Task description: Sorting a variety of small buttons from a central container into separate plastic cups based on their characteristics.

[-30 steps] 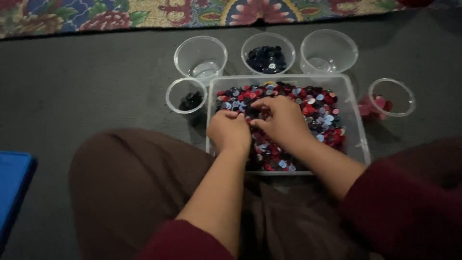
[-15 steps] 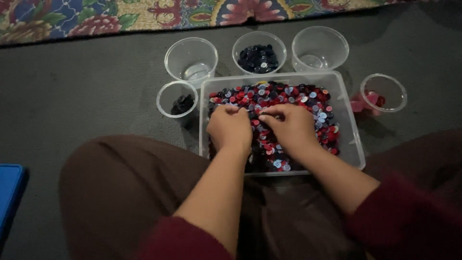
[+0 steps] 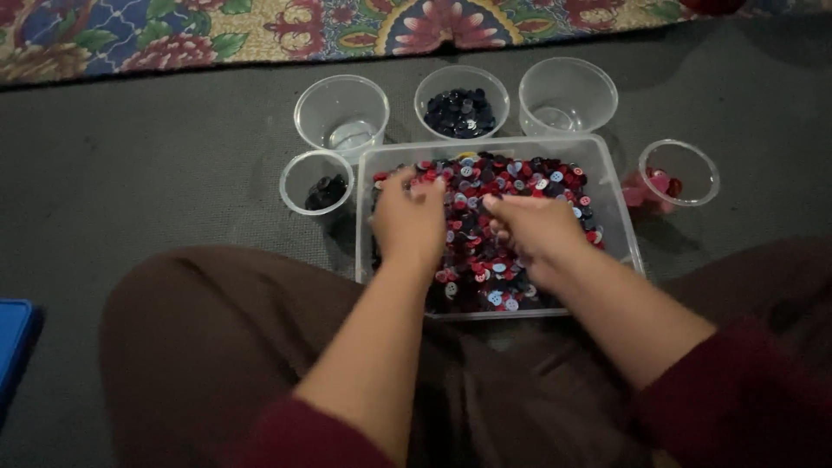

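Observation:
A clear rectangular plastic tub [image 3: 611, 186] on the grey floor holds a heap of red, dark and pale blue buttons [image 3: 511, 178]. Both hands are inside it. My left hand [image 3: 407, 221] rests palm down on the buttons at the tub's left side, fingers curled. My right hand [image 3: 533, 230] lies over the middle of the heap with its fingers bent, fingertips among the buttons. Whether either hand pinches a button is hidden.
Five clear cups ring the tub: an empty one [image 3: 341, 113], one with dark blue buttons [image 3: 461, 102], another empty one [image 3: 568, 94], a small one with black buttons [image 3: 316, 182], and one with red buttons [image 3: 679, 173]. A patterned rug [image 3: 217, 35] lies beyond; a blue object [image 3: 13, 342] lies at left.
The two hands, close together over the heap before, have drawn slightly apart; the left one has shifted toward the tub's left wall.

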